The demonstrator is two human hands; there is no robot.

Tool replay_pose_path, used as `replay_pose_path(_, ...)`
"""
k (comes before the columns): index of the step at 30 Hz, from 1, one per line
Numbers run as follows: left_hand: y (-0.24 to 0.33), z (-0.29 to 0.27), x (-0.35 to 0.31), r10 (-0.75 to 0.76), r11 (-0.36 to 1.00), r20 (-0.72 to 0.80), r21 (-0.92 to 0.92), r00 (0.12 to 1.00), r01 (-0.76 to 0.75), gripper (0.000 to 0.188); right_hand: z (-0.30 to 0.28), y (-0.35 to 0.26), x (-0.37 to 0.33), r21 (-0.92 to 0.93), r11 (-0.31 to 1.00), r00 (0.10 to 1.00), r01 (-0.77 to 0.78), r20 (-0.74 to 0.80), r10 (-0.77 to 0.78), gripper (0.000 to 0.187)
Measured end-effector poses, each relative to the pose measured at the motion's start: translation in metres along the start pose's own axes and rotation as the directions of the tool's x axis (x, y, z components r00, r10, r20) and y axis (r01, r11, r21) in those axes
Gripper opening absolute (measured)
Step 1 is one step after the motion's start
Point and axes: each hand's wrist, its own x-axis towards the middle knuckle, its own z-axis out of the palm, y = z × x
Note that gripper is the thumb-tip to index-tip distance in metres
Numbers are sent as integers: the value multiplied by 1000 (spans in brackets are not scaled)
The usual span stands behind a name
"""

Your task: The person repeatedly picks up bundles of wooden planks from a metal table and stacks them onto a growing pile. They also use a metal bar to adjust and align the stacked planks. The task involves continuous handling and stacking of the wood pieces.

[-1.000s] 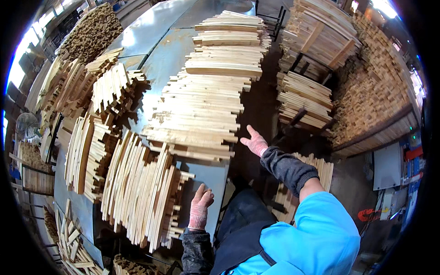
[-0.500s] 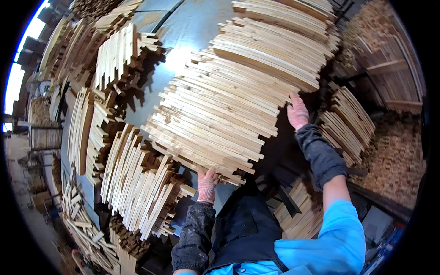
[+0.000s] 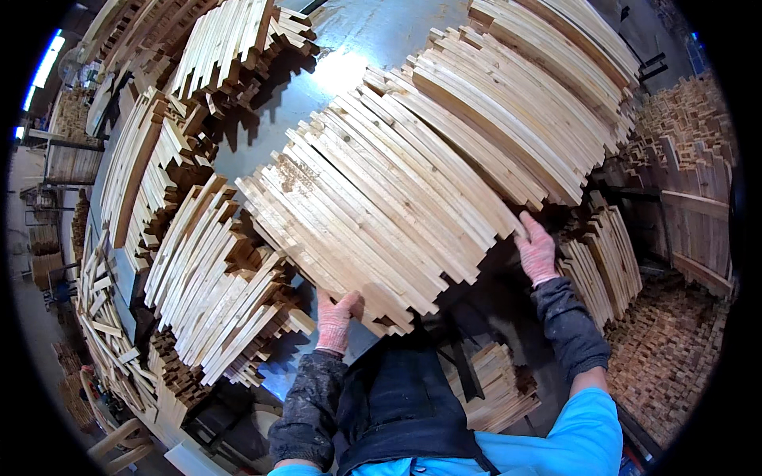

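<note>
A broad layer of pale wooden strips (image 3: 381,198), packed side by side with uneven ends, lies in front of me. My left hand (image 3: 336,319), in a pink-and-white work glove, grips its near left edge, the thumb on top and the other fingers partly hidden. At the opposite side, my gloved right hand (image 3: 536,247) closes on the right edge of the layer, near the strip ends. Behind the held layer is a narrow dark gap, then several loose strips (image 3: 476,147) and a taller stack of strips (image 3: 508,107).
To the left, more wooden strips (image 3: 226,278) are piled in bundles on the grey metal table (image 3: 262,147). Another small stack (image 3: 603,258) stands beyond my right forearm. Many cut wood pieces (image 3: 667,357) fill the lower right. Below the table's edge lie further boards (image 3: 496,389).
Between the held strips and those behind them a gap has opened, and the held layer now sits apart, slightly turned. Both hands stay on its edges. My view has shifted too.
</note>
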Motion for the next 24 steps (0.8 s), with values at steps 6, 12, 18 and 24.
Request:
replay_pose_path(6,-38,-20,27,52,986,-73,165,996,-40,82,-7,-88,40,-497,863,927,90,358,109,69)
replay_pose_path(12,-44,-30,76,183,894,-115,433,976,-116,101,99,-133,118,-315,941,985,122,155,-76,72)
replay_pose_path(18,-30,-9,41,180,892,-90,434,980,-124,76,106,-144,104,-401,914,993,60,114,-15,80)
replay_pose_path(24,-71,11,-25,-46,851,-24,523,999,52,113,46,-67,45,-416,909,990,-27,117,83,82)
